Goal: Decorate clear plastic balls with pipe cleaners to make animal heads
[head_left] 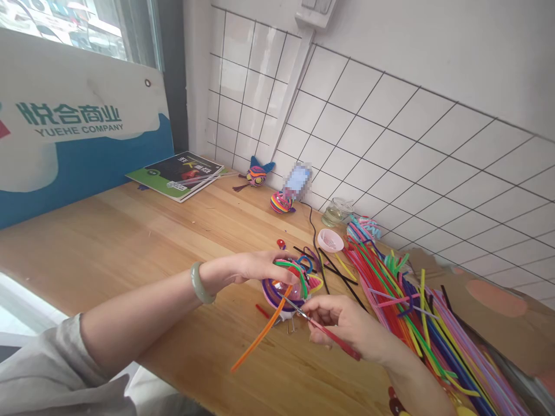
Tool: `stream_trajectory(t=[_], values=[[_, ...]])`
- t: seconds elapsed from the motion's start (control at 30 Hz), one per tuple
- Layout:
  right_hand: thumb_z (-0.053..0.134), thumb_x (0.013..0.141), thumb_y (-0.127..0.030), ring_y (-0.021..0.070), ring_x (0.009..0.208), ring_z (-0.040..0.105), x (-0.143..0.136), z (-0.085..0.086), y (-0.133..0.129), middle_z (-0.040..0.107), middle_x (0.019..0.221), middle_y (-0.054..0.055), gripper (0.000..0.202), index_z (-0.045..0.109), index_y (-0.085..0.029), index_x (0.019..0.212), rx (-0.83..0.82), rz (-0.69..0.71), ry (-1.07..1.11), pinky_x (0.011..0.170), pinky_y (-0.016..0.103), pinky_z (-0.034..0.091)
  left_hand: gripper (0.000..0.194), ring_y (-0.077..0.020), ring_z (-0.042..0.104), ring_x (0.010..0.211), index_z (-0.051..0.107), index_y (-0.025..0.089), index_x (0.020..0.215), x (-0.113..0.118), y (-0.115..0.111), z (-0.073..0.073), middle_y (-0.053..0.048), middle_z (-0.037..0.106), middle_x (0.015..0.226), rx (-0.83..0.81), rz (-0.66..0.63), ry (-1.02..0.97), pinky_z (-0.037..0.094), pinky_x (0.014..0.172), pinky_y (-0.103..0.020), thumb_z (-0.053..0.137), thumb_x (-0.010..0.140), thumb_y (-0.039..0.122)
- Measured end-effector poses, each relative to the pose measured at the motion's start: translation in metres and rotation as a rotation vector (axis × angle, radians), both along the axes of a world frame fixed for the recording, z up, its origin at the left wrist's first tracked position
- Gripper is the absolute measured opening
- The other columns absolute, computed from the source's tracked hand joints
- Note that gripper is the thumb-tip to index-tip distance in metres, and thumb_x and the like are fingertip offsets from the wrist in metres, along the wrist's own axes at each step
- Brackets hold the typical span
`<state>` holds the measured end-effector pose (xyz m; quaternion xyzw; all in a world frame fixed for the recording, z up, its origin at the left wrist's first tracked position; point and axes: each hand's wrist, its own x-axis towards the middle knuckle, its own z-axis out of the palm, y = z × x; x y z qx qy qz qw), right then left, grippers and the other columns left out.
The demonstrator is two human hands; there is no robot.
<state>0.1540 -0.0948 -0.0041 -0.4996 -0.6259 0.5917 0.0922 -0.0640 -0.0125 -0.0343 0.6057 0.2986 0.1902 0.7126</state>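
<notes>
Ball (pixel 269 296), wrapped in coloured strips, sits on the worktop (pixel 87 248) under the left fingers (pixel 284 274), which are bent over its top and hold it. An orange strip (pixel 261 335) slants from just below these fingers, its free end hanging out toward the wearer. The right fingers (pixel 318 314), curled closed, hold red-handled scissors (pixel 321 328), whose tips meet the strip near its upper end; whether the blades grip it I cannot tell. Just past the left fingers lie black strips (pixel 352 281); farther past are a pink dish (pixel 332 248) and a glass jar (pixel 333 216). Right of the right fingers spreads a bundle (pixel 390 306) of many-coloured strips. Well beyond the left fingers, near the wall, stand a striped ball (pixel 281 203) and a blue-eared figure (pixel 256 175), with magazines (pixel 167 184) to their left.
</notes>
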Motion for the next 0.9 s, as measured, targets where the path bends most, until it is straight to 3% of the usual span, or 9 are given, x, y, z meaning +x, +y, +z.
stream_trajectory(t=[0.17, 0.37, 0.53, 0.9], values=[[0.073, 0.074, -0.059, 0.0082, 0.058, 0.044, 0.0, 0.0, 0.0, 0.056, 0.068, -0.003, 0.049, 0.063, -0.015, 0.094, -0.013, 0.018, -0.01, 0.056, 0.023, 0.034, 0.074, -0.0282, 0.061, 0.115, 0.051, 0.019, 0.135, -0.002, 0.0, 0.0, -0.009, 0.067, 0.121, -0.011, -0.045, -0.008, 0.051, 0.09, -0.036, 0.074, 0.068, 0.039], [0.076, 0.073, -0.053, 0.0073, 0.059, 0.042, 0.002, 0.002, 0.0, 0.052, 0.069, -0.004, 0.047, 0.06, -0.014, 0.094, -0.032, 0.034, 0.01, 0.056, 0.023, 0.032, 0.081, -0.0294, 0.056, 0.123, 0.045, 0.015, 0.14, -0.001, -0.001, 0.003, -0.014, 0.059, 0.135, -0.003, -0.052, 0.036, 0.045, 0.101, -0.038, 0.074, 0.067, 0.038], [0.073, 0.075, -0.055, 0.0079, 0.058, 0.042, 0.004, 0.002, -0.001, 0.052, 0.069, -0.004, 0.047, 0.058, -0.016, 0.094, -0.028, 0.058, -0.006, 0.055, 0.023, 0.031, 0.079, -0.0293, 0.056, 0.122, 0.048, 0.016, 0.139, -0.001, -0.001, 0.003, -0.012, 0.061, 0.133, 0.019, -0.065, 0.058, 0.046, 0.099, -0.037, 0.073, 0.067, 0.038], [0.074, 0.073, -0.055, 0.009, 0.063, 0.037, -0.003, 0.017, 0.003, 0.042, 0.068, -0.007, 0.046, 0.052, -0.018, 0.089, -0.047, 0.122, -0.071, 0.058, 0.023, 0.03, 0.08, -0.0296, 0.056, 0.122, 0.045, 0.017, 0.139, 0.0, 0.003, -0.003, -0.012, 0.059, 0.134, 0.04, -0.145, 0.051, 0.046, 0.098, -0.04, 0.073, 0.068, 0.038]])
